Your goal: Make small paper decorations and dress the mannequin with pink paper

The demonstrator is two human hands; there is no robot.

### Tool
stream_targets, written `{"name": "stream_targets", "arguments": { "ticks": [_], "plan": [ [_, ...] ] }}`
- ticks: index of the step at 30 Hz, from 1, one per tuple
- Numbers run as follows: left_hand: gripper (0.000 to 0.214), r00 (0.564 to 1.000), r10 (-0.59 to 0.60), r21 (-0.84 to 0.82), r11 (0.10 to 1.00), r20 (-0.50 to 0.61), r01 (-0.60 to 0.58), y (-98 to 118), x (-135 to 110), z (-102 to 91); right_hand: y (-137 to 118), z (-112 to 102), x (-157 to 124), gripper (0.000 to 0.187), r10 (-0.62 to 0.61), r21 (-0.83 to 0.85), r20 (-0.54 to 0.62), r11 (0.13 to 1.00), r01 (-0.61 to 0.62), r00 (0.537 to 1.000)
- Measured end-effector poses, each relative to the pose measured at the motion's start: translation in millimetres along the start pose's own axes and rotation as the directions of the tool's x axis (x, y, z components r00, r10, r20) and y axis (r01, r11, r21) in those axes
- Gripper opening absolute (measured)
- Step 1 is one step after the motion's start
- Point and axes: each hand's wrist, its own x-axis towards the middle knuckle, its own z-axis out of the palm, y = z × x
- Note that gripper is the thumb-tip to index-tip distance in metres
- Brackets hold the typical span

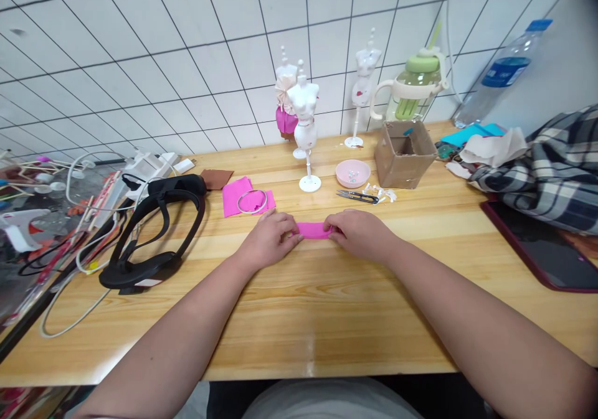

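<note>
The wooden table (322, 325) is reached over by two bare forearms. Between the hands, a strip of bright pink cloth (314, 230) is held crosswise; its left end is pinched between thumb and fingers of the left hand (271, 240), its right end likewise by the right hand (357, 235), with both grips closed. Whether the strip is lifted off the wood cannot be told. Just beyond, black snips (357, 197) are laid beside white scraps (385, 193), and to the left a silvery ring (240, 205) is rested on folded pink fabric (235, 193). Farther back, a pink bowl (353, 182) is placed between a bare white dress form (306, 123) and a cardboard box (405, 164). Behind these, another form (284, 80) is dressed in cream and pink.
</note>
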Motion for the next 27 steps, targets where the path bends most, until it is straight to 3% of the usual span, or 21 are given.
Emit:
{"name": "stream_targets", "arguments": {
  "ticks": [21,27],
  "plan": [
    [0.018,0.994,-0.108,0.031,0.994,-0.011,0.108,4.7,4.1,2.5,3.3,2.0,4.5,0.009,0.059,0.078,0.004,0.995,-0.059,0.998],
    [0.025,0.975,-0.219,0.057,0.974,-0.027,0.221,6.4,2.3,1.6,3.2,0.3,5.6,0.007,0.094,0.054,0.03,0.994,-0.095,0.995]
  ]
}}
